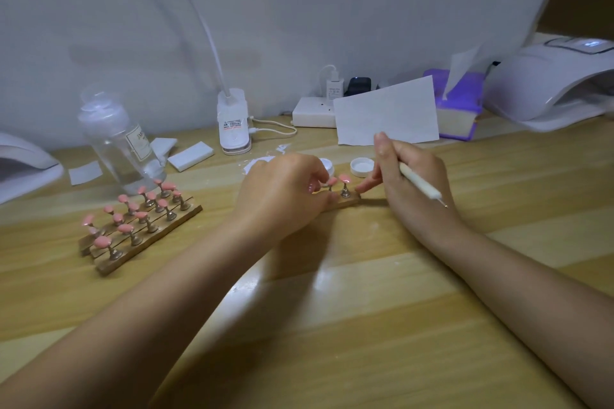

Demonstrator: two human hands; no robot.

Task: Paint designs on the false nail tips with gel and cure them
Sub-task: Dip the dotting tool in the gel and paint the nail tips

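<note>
A wooden strip [349, 202] with pink nail tips [345, 179] on metal stands lies at the table's middle. My left hand [282, 191] curls over its left part and grips it, hiding most of the strip. My right hand [408, 176] holds a white dotting pen [420, 185], its metal tip pointing down to the right, while a straight finger touches the strip's right end. A small open gel jar [327, 165] sits half hidden behind my left hand, with its white lid [362, 165] beside it. Three more wooden strips of pink tips [139, 226] lie to the left.
A curing lamp [551, 86] stands at the back right, and part of another lamp [23, 163] at the left edge. A clear pump bottle [119, 143], white sponge blocks [191, 156], a clip lamp base [234, 123], a power strip [314, 113], a paper sheet [387, 113] and a purple tissue box [460, 103] line the back.
</note>
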